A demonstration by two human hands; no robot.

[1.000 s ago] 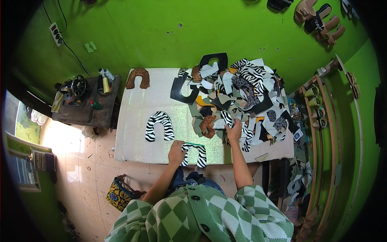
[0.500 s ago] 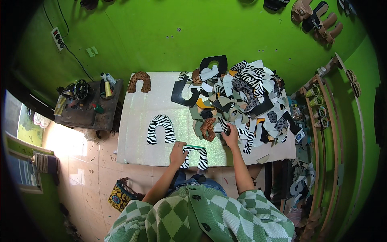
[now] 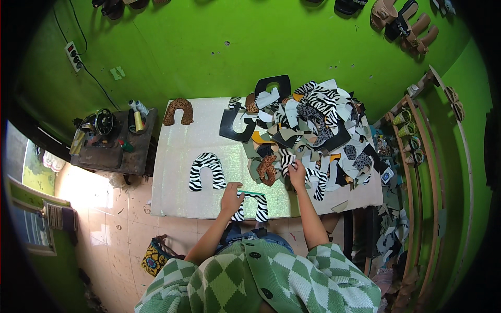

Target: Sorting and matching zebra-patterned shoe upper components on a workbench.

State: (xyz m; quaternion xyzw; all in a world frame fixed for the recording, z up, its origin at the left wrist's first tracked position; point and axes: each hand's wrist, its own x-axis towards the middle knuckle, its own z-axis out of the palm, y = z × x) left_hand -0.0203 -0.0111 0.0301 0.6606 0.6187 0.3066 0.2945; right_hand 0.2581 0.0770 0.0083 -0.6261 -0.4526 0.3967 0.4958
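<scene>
My left hand [image 3: 232,199] is closed at the table's front edge, with a thin green stick [image 3: 254,193] running out from its fingers. That stick lies along the top of a zebra-print U-shaped piece [image 3: 261,207], which my left hand also touches. To the right, my right hand [image 3: 297,176] pinches a zebra-print scrap [image 3: 286,158] at the near side of a scrap pile. A leopard-print scrap [image 3: 267,170] lies just left of it. Another zebra-print U-shaped piece [image 3: 207,160] rests flat farther left. At the far left corner lies a leopard-print U-shaped piece [image 3: 178,106].
The heaped scrap pile [image 3: 318,112] covers the right of the pale-covered table [image 3: 169,177]. A sewing machine [image 3: 103,122] and thread cones [image 3: 139,122] stand on a dark table at left. Sandals [image 3: 404,123] sit on a wooden rack [image 3: 417,193] at right. A patterned bag [image 3: 155,255] is on the floor.
My right hand has shifted slightly, and the zebra-print scrap in it now shows a broader face. My left hand keeps its place beside the near zebra-print piece. The view has tilted a little.
</scene>
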